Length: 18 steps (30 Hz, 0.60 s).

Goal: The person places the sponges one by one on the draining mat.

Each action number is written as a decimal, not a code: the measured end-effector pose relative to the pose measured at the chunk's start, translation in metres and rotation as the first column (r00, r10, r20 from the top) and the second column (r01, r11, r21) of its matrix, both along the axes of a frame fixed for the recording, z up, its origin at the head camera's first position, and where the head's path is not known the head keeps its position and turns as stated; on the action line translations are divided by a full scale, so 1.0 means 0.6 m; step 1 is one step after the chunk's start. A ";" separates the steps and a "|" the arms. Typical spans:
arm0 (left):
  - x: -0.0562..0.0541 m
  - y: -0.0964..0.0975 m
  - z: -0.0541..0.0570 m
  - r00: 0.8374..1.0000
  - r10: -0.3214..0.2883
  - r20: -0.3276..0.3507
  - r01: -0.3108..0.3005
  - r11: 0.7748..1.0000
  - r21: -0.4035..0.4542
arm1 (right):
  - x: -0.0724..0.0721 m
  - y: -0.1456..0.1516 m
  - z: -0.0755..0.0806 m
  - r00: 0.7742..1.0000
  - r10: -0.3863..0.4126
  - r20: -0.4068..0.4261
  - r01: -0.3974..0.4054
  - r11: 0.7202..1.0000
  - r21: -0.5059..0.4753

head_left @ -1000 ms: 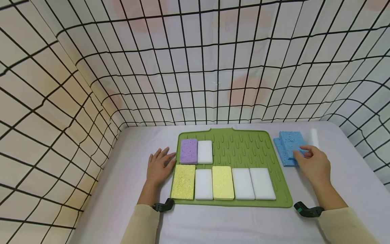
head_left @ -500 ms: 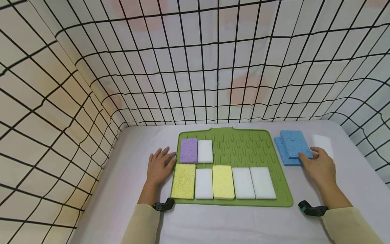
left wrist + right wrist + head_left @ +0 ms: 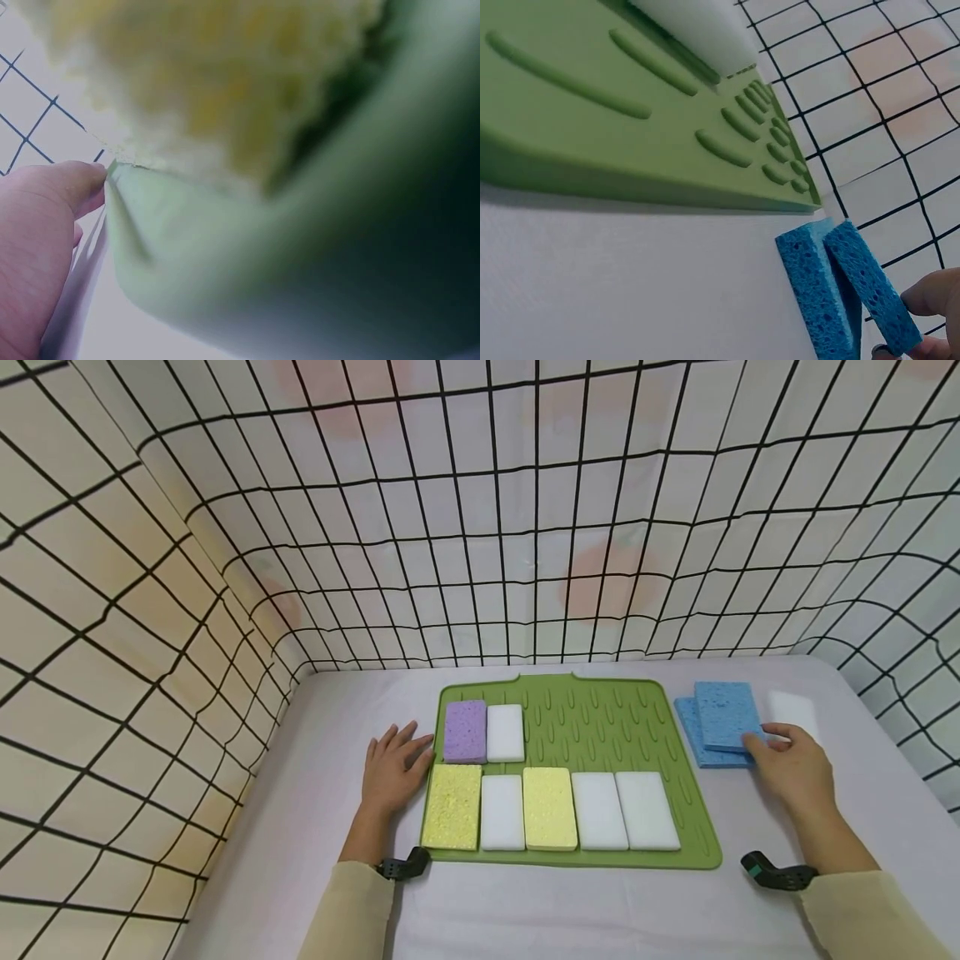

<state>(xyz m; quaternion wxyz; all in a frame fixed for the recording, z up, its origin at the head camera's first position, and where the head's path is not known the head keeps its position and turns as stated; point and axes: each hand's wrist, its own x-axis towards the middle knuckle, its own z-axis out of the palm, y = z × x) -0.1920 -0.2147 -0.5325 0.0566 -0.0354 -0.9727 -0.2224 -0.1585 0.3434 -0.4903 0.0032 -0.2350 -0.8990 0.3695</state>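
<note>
Head view: A person's right hand (image 3: 798, 768) grasps the upper blue sponge (image 3: 727, 716) by its right side at the near corner, thumb on top and fingers curled beneath. The sponge is at the right side of the table (image 3: 555, 910), overlapping a lower blue sponge (image 3: 723, 760) that shows only along its left and near sides. Beyond the hand, a white sponge (image 3: 795, 710) is partly hidden by the fingers. The left hand (image 3: 392, 777), holding nothing, rests relaxed with fingers spread beside the left edge of a green mat (image 3: 585, 727). On the mat, a purple sponge (image 3: 465, 732) and a white block (image 3: 505, 732) sit side by side at far left; two yellow sponges (image 3: 452, 807) and three white blocks (image 3: 502, 812) form the near row. Both sleeves (image 3: 348, 910) are cut off by the near edge, and a green mark on the right wrist's black device (image 3: 776, 872) is too small to make out.

Left wrist view: Only part of the left hand shows, at the mat's rim; a yellow sponge close to the lens is badly blurred.

Right wrist view: Thumb and fingers, cut off at the right, pinch the upper blue sponge, which tilts away from the lower one. A white block is cropped at the top.
</note>
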 end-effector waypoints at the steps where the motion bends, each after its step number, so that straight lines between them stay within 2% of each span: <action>1: 0.000 0.000 0.000 1.000 0.000 -0.001 0.000 1.000 -0.001 | 0.001 0.000 0.001 1.000 -0.005 -0.009 0.005 1.000 -0.004; 7: 0.000 0.001 0.002 1.000 0.001 0.000 -0.001 1.000 -0.003 | 0.004 -0.003 0.008 0.998 0.009 -0.062 -0.016 0.993 -0.118; 11: 0.001 0.001 0.003 1.000 0.002 0.005 -0.002 1.000 -0.003 | 0.004 -0.001 0.010 0.997 0.033 -0.066 -0.047 0.972 -0.230; 18: 0.002 0.001 0.004 1.000 -0.002 0.006 0.002 1.000 0.003 | 0.006 0.000 0.006 0.997 0.046 -0.055 -0.062 0.937 -0.344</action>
